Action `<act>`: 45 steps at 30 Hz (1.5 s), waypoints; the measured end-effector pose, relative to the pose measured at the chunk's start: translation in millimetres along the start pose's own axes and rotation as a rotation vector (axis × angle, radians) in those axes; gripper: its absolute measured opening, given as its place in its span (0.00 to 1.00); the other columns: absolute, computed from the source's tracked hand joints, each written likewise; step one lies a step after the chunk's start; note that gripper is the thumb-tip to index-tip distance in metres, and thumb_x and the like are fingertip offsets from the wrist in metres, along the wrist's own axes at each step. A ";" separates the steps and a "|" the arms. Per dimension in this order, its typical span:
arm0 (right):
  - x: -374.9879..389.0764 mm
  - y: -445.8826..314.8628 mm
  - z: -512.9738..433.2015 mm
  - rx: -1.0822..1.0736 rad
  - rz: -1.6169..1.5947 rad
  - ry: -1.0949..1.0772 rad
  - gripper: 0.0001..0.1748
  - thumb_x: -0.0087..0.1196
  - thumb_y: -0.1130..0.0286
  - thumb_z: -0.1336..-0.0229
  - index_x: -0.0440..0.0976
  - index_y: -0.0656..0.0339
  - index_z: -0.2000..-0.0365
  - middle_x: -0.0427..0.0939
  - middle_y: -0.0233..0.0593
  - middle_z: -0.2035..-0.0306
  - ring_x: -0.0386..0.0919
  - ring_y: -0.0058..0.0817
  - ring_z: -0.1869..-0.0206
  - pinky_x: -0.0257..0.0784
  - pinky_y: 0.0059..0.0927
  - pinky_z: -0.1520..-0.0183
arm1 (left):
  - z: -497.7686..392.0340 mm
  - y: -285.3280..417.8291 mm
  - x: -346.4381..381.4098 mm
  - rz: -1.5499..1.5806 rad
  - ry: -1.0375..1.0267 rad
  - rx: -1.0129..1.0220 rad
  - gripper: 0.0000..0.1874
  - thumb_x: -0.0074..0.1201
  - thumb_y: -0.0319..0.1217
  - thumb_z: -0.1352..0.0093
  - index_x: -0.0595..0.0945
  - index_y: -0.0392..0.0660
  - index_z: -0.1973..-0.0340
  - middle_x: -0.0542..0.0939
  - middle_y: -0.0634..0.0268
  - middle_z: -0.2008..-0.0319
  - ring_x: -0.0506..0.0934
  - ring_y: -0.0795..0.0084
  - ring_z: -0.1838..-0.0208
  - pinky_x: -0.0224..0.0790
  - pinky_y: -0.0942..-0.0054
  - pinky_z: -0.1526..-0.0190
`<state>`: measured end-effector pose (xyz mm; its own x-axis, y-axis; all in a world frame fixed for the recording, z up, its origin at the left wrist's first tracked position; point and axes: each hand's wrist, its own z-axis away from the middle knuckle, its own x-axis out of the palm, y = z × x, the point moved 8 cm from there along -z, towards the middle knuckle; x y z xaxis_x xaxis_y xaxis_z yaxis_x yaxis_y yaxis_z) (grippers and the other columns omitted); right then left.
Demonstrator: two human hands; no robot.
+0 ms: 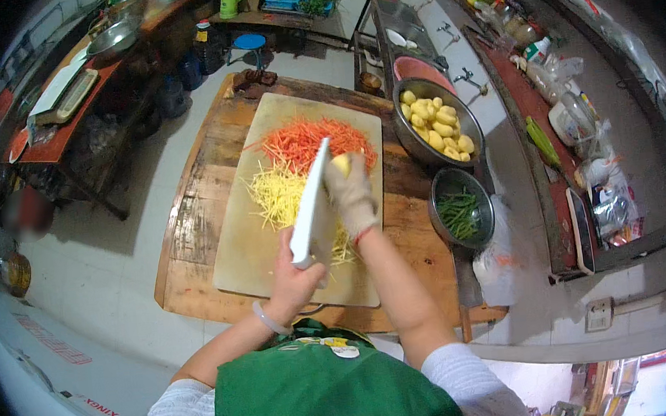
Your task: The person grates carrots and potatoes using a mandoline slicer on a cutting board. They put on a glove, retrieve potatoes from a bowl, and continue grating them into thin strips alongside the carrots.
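My left hand [297,275] grips the near end of a white-framed grater [311,201], which is tilted over the cutting board [247,259]. In my right hand [353,197], covered by a pale knit glove, is a peeled potato [341,163]. That hand is beside the grater's right face; whether the potato touches the blade I cannot tell. A heap of yellow potato shreds [277,195] lies left of the grater, and more shreds [342,246] are under its right side. Beyond them spreads a pile of orange carrot shreds [307,140].
A wooden table [202,234] carries the board. On the right stand a metal basin of peeled potatoes [436,121] and a metal bowl of green vegetables [461,207]. A dark cloth [254,79] lies at the table's far edge. A blue stool [248,42] stands beyond; a white freezer [51,365] is at left.
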<state>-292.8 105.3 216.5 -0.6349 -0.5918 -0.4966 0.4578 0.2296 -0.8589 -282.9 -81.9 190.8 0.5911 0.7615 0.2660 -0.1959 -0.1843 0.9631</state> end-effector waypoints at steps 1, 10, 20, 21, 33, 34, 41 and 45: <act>-13.7 4.0 -15.4 -0.004 -0.021 0.040 0.25 0.50 0.51 0.42 0.61 0.61 0.56 0.75 0.48 0.70 0.76 0.41 0.68 0.72 0.40 0.63 | -2.2 0.7 5.4 -0.121 -0.009 0.207 0.31 0.51 0.22 0.49 0.64 0.43 0.47 0.69 0.64 0.65 0.69 0.74 0.64 0.68 0.75 0.68; -17.5 5.9 -10.3 -0.087 -0.045 0.073 0.33 0.54 0.49 0.47 0.59 0.60 0.49 0.75 0.56 0.63 0.76 0.48 0.60 0.70 0.45 0.55 | 3.9 -3.4 18.3 -0.131 -0.064 0.169 0.33 0.50 0.19 0.49 0.61 0.43 0.45 0.69 0.65 0.63 0.70 0.73 0.66 0.67 0.78 0.68; 18.1 76.8 -56.4 0.002 -0.360 -0.113 0.25 0.51 0.53 0.41 0.59 0.62 0.54 0.75 0.46 0.66 0.77 0.37 0.65 0.73 0.37 0.65 | -5.0 -1.8 19.6 0.023 -0.034 0.007 0.34 0.51 0.20 0.48 0.60 0.41 0.44 0.68 0.63 0.65 0.69 0.75 0.68 0.67 0.78 0.70; 7.4 22.3 -9.3 -0.142 -0.199 -0.018 0.26 0.52 0.53 0.42 0.59 0.61 0.53 0.76 0.47 0.66 0.78 0.40 0.62 0.73 0.38 0.63 | -7.7 -0.6 13.8 0.061 0.008 -0.036 0.34 0.51 0.21 0.48 0.61 0.41 0.44 0.69 0.63 0.65 0.69 0.75 0.68 0.67 0.77 0.70; 7.4 17.3 12.6 -0.364 -0.033 0.124 0.23 0.49 0.54 0.40 0.61 0.62 0.56 0.74 0.48 0.64 0.75 0.38 0.62 0.70 0.40 0.59 | -23.3 3.0 14.3 0.007 0.015 -0.012 0.31 0.52 0.21 0.49 0.64 0.42 0.48 0.69 0.63 0.64 0.69 0.74 0.63 0.68 0.73 0.66; -1.5 15.0 -2.4 -0.236 -0.089 0.078 0.22 0.48 0.54 0.40 0.62 0.62 0.56 0.74 0.48 0.64 0.75 0.39 0.63 0.70 0.40 0.60 | -14.5 1.8 17.0 -0.040 0.008 0.023 0.31 0.52 0.21 0.49 0.64 0.42 0.48 0.69 0.63 0.65 0.69 0.74 0.63 0.68 0.74 0.67; 15.7 8.9 25.7 -0.483 0.007 0.116 0.24 0.52 0.55 0.41 0.60 0.61 0.53 0.74 0.48 0.63 0.75 0.38 0.59 0.70 0.41 0.57 | -31.0 -7.5 3.1 -0.005 0.034 0.109 0.32 0.51 0.19 0.48 0.62 0.42 0.46 0.69 0.64 0.65 0.70 0.76 0.68 0.67 0.77 0.71; -9.8 26.5 -31.1 -0.127 -0.284 0.021 0.21 0.47 0.52 0.38 0.60 0.61 0.61 0.71 0.43 0.71 0.74 0.33 0.67 0.71 0.39 0.63 | 5.1 18.8 33.0 -0.204 -0.040 0.169 0.33 0.51 0.20 0.49 0.62 0.42 0.47 0.69 0.62 0.63 0.70 0.71 0.63 0.69 0.73 0.64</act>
<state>-293.8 141.2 194.7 -0.7400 -0.6301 -0.2355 0.1796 0.1523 -0.9719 -263.1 -63.4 217.9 0.6359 0.7691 0.0634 0.0624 -0.1332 0.9891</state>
